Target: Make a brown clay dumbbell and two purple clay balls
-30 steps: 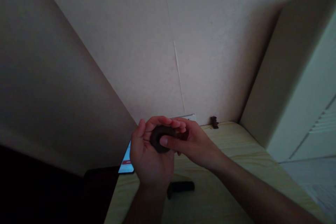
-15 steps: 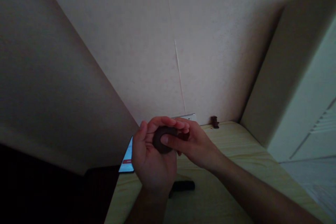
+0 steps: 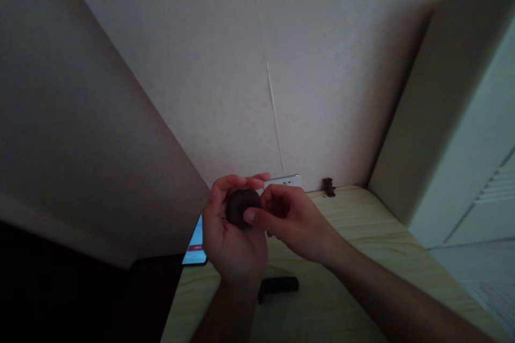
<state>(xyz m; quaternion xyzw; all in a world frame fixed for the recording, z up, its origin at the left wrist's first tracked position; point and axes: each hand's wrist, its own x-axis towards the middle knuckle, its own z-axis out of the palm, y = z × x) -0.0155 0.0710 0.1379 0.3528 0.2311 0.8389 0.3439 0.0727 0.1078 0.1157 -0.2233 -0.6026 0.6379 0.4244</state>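
A dim corner above a pale wood-grain desk (image 3: 354, 225)
The desk's far edge met a pale wall (image 3: 209, 91) with a raised seam; a white slatted furniture panel (image 3: 462, 182) stood beyond the right edge, deep shadow beyond the left.

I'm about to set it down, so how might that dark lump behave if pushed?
The dark lump may roll, given its rounded outline. It's probably not floppy: it sits compact, without sagging, in the cupped left hand.

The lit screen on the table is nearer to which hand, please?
Left: the left hand is just right of the lit screen, overlapping its edge in view; the right hand is farther to the right.
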